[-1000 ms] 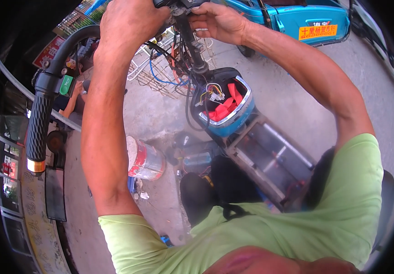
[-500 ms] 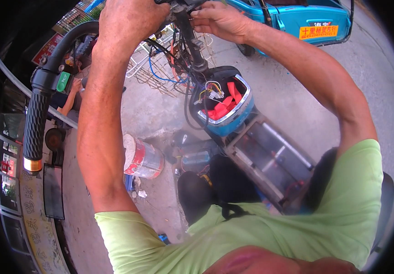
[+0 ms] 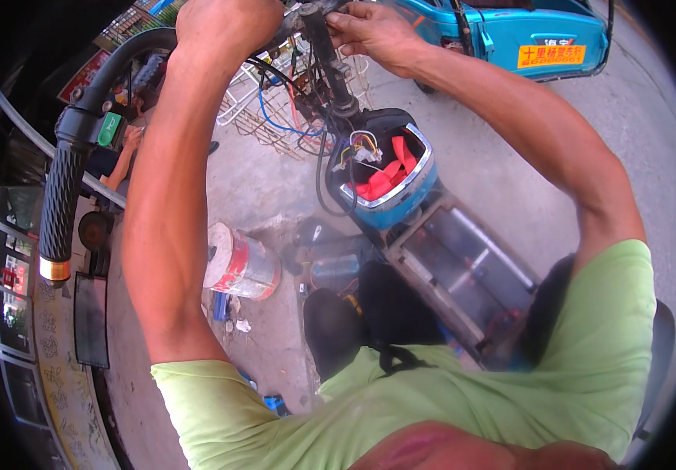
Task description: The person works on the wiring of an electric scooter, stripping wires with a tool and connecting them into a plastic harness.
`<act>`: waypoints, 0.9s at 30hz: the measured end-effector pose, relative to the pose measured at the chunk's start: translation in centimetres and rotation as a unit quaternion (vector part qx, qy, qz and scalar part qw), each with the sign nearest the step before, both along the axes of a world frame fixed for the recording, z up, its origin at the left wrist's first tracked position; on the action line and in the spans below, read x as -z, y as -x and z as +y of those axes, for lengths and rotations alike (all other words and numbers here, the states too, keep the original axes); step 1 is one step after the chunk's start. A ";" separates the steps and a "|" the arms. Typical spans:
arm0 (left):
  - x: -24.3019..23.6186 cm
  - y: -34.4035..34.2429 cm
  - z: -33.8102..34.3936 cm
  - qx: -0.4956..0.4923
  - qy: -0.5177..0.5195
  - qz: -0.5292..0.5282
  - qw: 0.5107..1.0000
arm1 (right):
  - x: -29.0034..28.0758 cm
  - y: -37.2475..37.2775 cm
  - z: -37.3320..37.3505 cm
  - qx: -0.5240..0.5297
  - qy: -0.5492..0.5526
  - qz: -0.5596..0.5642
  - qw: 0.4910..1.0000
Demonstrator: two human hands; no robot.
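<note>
At the top of the view, my left hand [image 3: 228, 30] is closed near the centre of the handlebar [image 3: 122, 55]; its fingertips and whatever they hold are hidden. My right hand [image 3: 377, 35] is on the other side of the steering stem [image 3: 323, 47], its fingers bent and together at the stem's top. What they pinch is too small to make out. Below the stem, loose wires with a white connector [image 3: 367, 153] and a red strap [image 3: 389, 176] lie in an open blue-and-black front housing [image 3: 392, 213]. A black ribbed grip [image 3: 64, 204] with a gold end is on the handlebar's left end.
A wire basket [image 3: 255, 117] stands beyond the stem. On the ground at left is a red-and-white bucket [image 3: 248, 266]. The vehicle's open floor frame [image 3: 463, 274] runs toward my legs. A blue vehicle [image 3: 541, 43] is at far right; another person's arm [image 3: 122, 164] shows behind the handlebar.
My left forearm has shifted slightly left, and the view has tilted a little. The handlebar's left grip appears slightly higher. Both hands stay by the top of the stem.
</note>
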State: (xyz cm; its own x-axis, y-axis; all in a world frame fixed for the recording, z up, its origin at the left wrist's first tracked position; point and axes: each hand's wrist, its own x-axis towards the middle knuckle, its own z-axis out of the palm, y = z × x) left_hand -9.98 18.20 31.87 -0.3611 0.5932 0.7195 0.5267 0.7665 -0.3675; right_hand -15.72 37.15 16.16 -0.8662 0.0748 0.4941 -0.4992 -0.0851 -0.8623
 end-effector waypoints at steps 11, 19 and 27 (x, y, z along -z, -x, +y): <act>-3.2 1.8 0.4 -0.094 -0.024 -0.119 0.988 | -4.3 -2.6 -0.6 0.058 -0.207 -0.132 0.968; -3.9 -0.1 0.1 0.017 -0.002 -0.109 0.994 | -16.3 -15.4 -4.2 0.180 -0.614 -0.194 0.744; -4.2 1.9 0.4 -0.125 -0.026 -0.109 0.986 | -10.9 -9.3 -5.6 0.249 -0.557 0.339 0.715</act>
State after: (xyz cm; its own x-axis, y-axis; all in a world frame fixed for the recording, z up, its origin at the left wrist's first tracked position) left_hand -11.88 18.61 36.04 -0.6410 0.4306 0.6354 0.3808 0.8972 -0.2237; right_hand -6.38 31.51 27.04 -0.4015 -0.4773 0.7817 -0.5636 0.8015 0.2000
